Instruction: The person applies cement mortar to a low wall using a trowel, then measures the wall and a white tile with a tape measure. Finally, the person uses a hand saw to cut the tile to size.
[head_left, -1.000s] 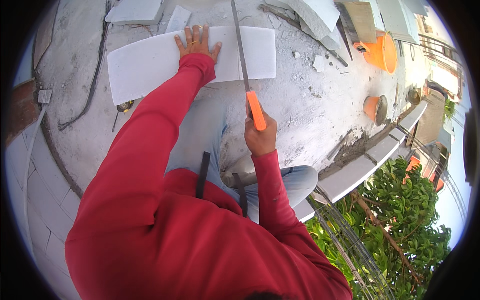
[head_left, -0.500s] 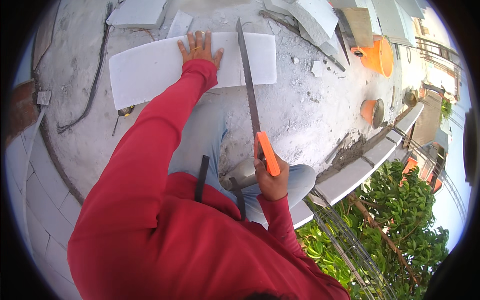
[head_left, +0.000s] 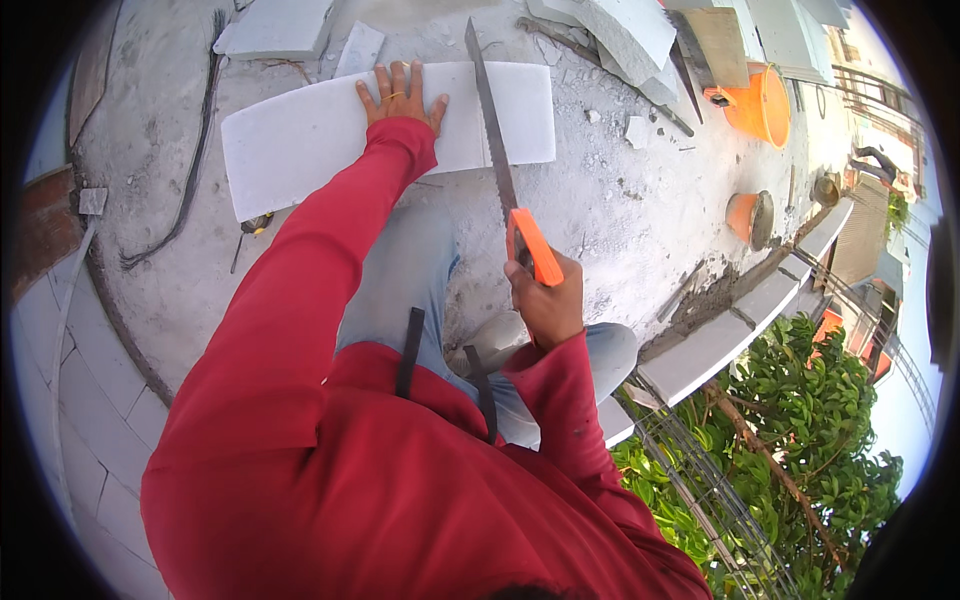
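Note:
A long white block (head_left: 300,140) lies across the dusty floor in front of me. My left hand (head_left: 402,95) presses flat on its top, fingers spread, near the far edge. Across the block, right of that hand, runs the dark toothed blade of a handsaw (head_left: 489,120). The blade's tip reaches past the far edge. My right hand (head_left: 549,300) is wrapped round the saw's orange handle, close to my bent knee. Whether the teeth sit in a cut cannot be made out clearly.
Broken grey-white slabs (head_left: 630,40) and an orange bucket (head_left: 762,105) stand at the far right. A smaller orange pail (head_left: 745,218) is nearer. Black wires (head_left: 195,160) and a tape measure (head_left: 257,223) lie left. A low block wall (head_left: 700,358) borders leafy branches (head_left: 790,430) on the right.
My right hand has pushed the saw forward, away from me, so the handle is closer to the block and the tip extends farther past it. My left hand stays on the block.

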